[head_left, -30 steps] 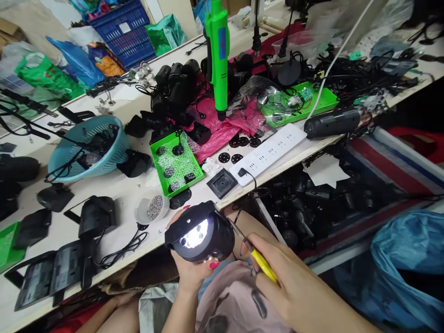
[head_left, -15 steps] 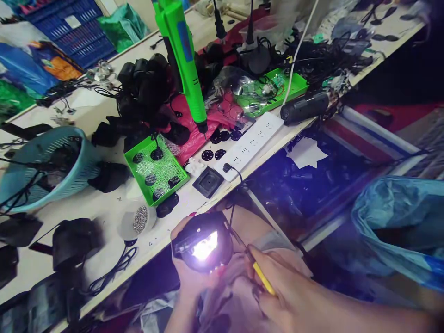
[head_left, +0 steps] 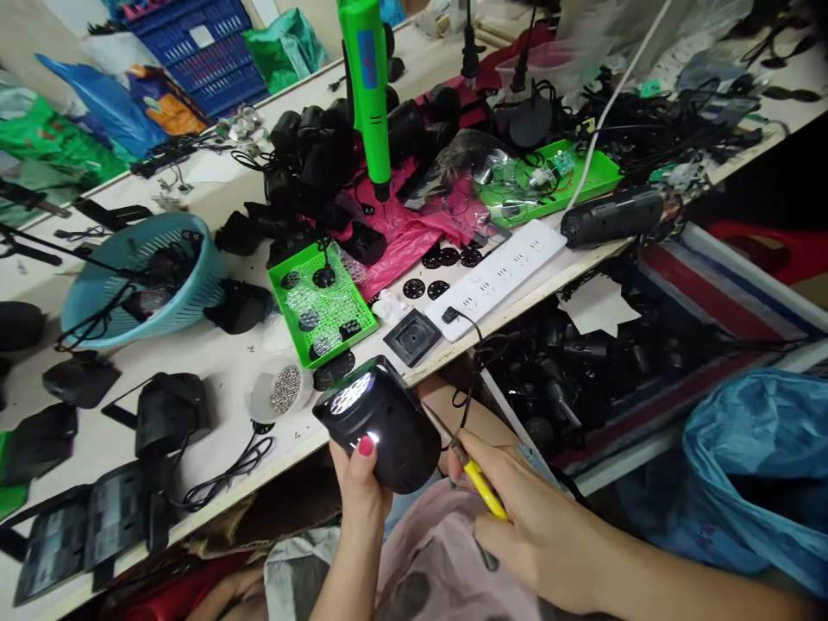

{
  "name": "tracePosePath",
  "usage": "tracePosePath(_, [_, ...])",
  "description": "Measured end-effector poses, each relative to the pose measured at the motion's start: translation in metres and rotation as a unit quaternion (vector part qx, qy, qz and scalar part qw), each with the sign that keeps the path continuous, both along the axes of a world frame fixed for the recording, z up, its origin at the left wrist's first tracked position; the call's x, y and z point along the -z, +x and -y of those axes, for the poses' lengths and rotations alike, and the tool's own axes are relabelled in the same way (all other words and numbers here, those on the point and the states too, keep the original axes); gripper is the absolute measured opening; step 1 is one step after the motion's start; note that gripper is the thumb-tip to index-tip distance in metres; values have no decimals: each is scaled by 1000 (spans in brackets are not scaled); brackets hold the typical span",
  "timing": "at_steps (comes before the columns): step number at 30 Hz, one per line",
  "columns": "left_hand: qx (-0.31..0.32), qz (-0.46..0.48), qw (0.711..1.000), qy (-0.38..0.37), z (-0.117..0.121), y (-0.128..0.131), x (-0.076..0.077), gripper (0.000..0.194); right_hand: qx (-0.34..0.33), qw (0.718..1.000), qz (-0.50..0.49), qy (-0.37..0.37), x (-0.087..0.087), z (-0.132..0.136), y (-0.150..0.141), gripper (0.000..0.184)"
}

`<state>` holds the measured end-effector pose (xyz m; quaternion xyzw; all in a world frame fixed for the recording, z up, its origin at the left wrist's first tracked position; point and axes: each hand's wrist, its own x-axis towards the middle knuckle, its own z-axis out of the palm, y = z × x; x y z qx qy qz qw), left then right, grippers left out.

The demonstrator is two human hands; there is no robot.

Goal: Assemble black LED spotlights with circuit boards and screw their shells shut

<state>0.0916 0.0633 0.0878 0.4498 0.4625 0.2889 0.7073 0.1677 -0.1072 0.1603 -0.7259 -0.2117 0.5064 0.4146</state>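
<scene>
In my left hand (head_left: 363, 487) is a black lamp (head_left: 398, 431), its housing tilted so the lit LED face (head_left: 353, 392) points up and to the left. My thumb presses on the side of the housing. My right hand (head_left: 523, 509) is closed around a slim yellow-handled tool (head_left: 484, 487) with a metal shaft; its exact kind I cannot make out. The shaft's tip is close to the lamp's right side, and whether they touch is unclear. A black cord (head_left: 475, 388) runs from near the lamp to a plug in the white power strip (head_left: 498, 280).
A green electric screwdriver (head_left: 368, 103) hangs over the bench. Around it are a green tray (head_left: 297, 345), a tub of screws (head_left: 255, 392), a blue basket (head_left: 84, 323) and black lamp housings (head_left: 172, 414). At right are a bin with a blue bag (head_left: 724, 431) and a crate of black parts (head_left: 562, 379).
The lamp has been turned: its bright face pointed towards me before and now faces up-left, showing the housing's side. The view has shifted, with the bench lying further right.
</scene>
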Motion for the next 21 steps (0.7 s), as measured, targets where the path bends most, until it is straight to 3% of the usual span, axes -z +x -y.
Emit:
tracePosePath(5, [18, 11, 1000, 16, -4, -8, 4, 85, -43, 999, 21, 4, 2, 2, -2, 28])
tracePosePath(12, [51, 4, 995, -82, -1, -24, 11, 75, -109, 988, 39, -105, 6, 9, -19, 49])
tracePosePath(15, [45, -3, 991, -128, 5, -23, 2, 70, -119, 985, 50, -113, 11, 12, -25, 57])
tracePosePath(21, [63, -7, 976, -209, 12, -2, -31, 61, -128, 981, 119, -86, 15, 13, -22, 57])
